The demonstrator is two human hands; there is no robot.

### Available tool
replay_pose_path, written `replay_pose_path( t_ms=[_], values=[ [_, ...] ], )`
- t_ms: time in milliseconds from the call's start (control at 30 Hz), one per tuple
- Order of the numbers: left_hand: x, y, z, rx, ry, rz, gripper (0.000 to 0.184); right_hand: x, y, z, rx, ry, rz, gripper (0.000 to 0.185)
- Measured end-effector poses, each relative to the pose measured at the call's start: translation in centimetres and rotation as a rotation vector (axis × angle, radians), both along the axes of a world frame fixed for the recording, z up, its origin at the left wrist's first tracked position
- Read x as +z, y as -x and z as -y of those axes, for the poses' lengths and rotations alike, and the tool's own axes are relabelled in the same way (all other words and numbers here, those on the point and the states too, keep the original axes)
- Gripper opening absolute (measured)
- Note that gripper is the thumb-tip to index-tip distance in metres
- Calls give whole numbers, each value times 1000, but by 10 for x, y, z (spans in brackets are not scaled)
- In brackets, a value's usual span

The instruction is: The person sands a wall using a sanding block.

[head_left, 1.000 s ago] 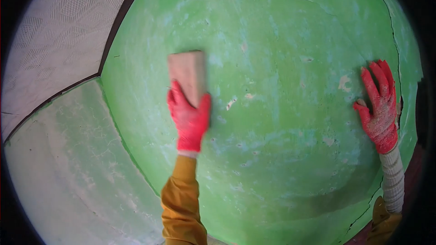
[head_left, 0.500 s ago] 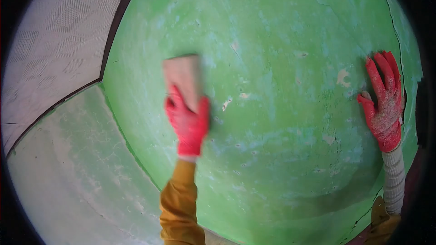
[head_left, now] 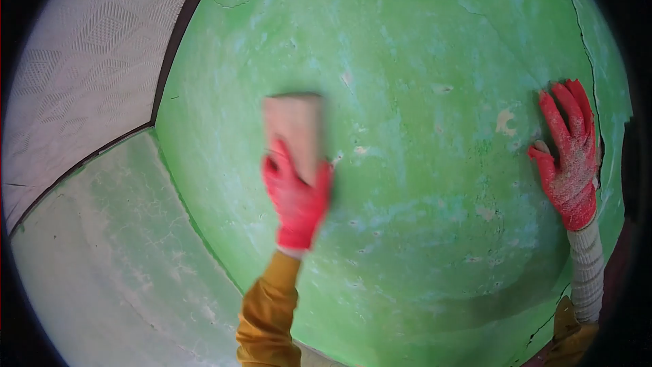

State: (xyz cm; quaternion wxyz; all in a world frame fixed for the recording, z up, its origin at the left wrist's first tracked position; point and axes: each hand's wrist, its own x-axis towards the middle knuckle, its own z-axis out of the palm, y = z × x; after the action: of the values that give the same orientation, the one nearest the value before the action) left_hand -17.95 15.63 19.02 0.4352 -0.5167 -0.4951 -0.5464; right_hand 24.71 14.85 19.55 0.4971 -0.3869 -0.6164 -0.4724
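Observation:
My left hand [head_left: 296,197], in a red glove, grips the lower part of a pale rectangular block [head_left: 295,129] with thumb and fingers on either side. The block lies against the green wall [head_left: 407,245], and both look slightly blurred. On the right, my right hand [head_left: 570,160] rests on the wall with its fingers spread and holds nothing. Its red glove is dusted with pale powder, and the thumb tip pokes out of the glove.
A textured white ceiling [head_left: 88,47] with a dark trim [head_left: 166,71] fills the upper left. A paler green wall [head_left: 129,258] meets the main wall at the lower left. Cracks run along the top and beside my right hand.
Since the last half second, my left hand and the block have moved right and slightly down. My right hand stays on the wall, fingers still spread; the view has shifted slightly.

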Motion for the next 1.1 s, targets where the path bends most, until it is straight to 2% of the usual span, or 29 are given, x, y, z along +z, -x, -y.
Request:
replay_pose_path(
  t_ms=[33, 100, 167, 233, 267, 300, 333, 367, 400, 467, 533, 567, 633, 667, 767, 800, 867, 933, 1067, 1100],
  values=[
    [-36, -8, -4, -130, 145, -93, 93, 0, -1, -2, 7, 3, 3, 76],
    [-67, -16, 7, -262, 300, -178, 94, -2, -4, -5, 6, -56, 24, 76],
    [-73, -18, 19, -269, 198, -700, 97, -2, -4, -4, 3, -57, 36, 76],
    [-57, 5, 13, -105, 174, -359, 100, -2, -4, -5, 8, -57, 42, 75],
    [-48, 20, 4, 62, 29, -150, 99, -3, -5, -5, 17, -55, 39, 76],
    [-30, 40, -4, -134, 82, 225, 102, -3, -6, -5, 26, -52, 35, 76],
    [-14, 59, -8, -149, 67, 435, 101, -4, -6, -4, 26, -48, 35, 76],
    [-1, 64, -6, -266, 41, 609, 101, -4, -5, -3, 19, -32, 30, 76],
    [-2, 59, -7, -270, 38, 601, 101, -4, -5, -3, 10, -23, 16, 76],
    [-22, 43, -9, -75, 26, 323, 100, -4, -6, -3, 15, -30, 4, 76],
    [-56, -8, 5, 30, -14, -136, 86, -4, -5, -5, 28, -32, 5, 76],
    [-86, -13, 5, -106, 188, -266, 94, -4, -8, -7, 34, -51, 12, 76],
    [-104, -18, 10, -251, 390, -382, 103, -4, -9, -7, 29, -63, 22, 76],
    [-103, -15, 11, -161, 304, -401, 102, -4, -9, -6, 25, -71, 29, 76],
    [-66, 18, -2, 29, 80, 27, 103, -5, -6, -4, 21, -48, 1, 76],
    [-45, 37, -5, -131, 90, 332, 97, -5, -4, -2, 35, -34, -13, 76],
    [-5, 57, -4, -243, 33, 622, 92, -5, -3, 0, 50, -15, -30, 76],
    [7, 46, -5, -188, 27, 546, 96, -4, -2, 0, 39, 8, -42, 77],
    [-6, -36, 10, -44, 130, -149, 102, -7, 0, -4, 44, -11, -60, 77],
    [1, -44, 16, -46, 126, -153, 102, -8, 0, -4, 57, -25, -69, 76]
  ],
)
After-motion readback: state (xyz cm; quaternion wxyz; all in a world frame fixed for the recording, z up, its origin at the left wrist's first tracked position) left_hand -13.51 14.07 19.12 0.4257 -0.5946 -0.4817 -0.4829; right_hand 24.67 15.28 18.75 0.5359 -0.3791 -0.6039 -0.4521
